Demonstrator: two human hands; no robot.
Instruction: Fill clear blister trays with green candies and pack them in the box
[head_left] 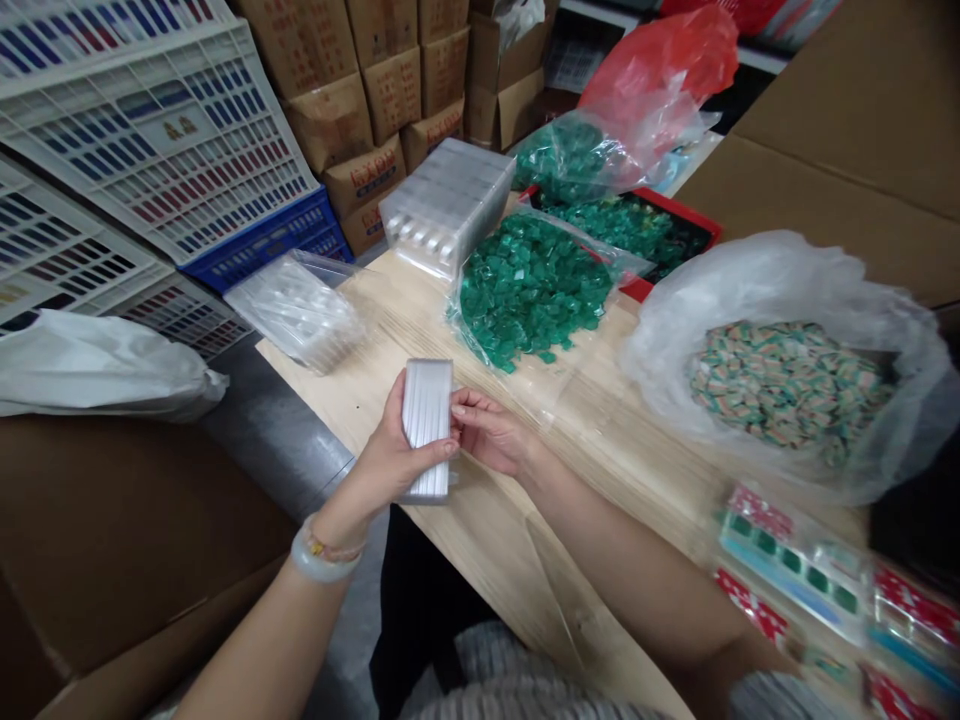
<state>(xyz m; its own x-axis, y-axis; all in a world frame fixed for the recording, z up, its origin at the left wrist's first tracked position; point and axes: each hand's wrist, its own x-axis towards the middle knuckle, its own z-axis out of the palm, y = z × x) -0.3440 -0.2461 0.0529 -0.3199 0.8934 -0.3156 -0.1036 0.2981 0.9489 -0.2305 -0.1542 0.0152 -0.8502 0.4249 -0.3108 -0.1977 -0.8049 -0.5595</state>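
We find the left hand (390,455) clasping a ribbed clear plastic tray (427,420) while the right hand (489,432) pinches its edge above the pale wooden desk (375,385)

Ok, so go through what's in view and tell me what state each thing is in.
White plastic pack: held upright
Left hand: wrapped around the pack
Right hand: fingers against the pack's edge
Clear bag of green pieces: full, lying flat
Red tray: holding green pieces
Clear bag of green-and-tan pieces: open, mouth spread
Cardboard cartons: stacked

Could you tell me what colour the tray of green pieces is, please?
The tray is red, clearest in the head view.
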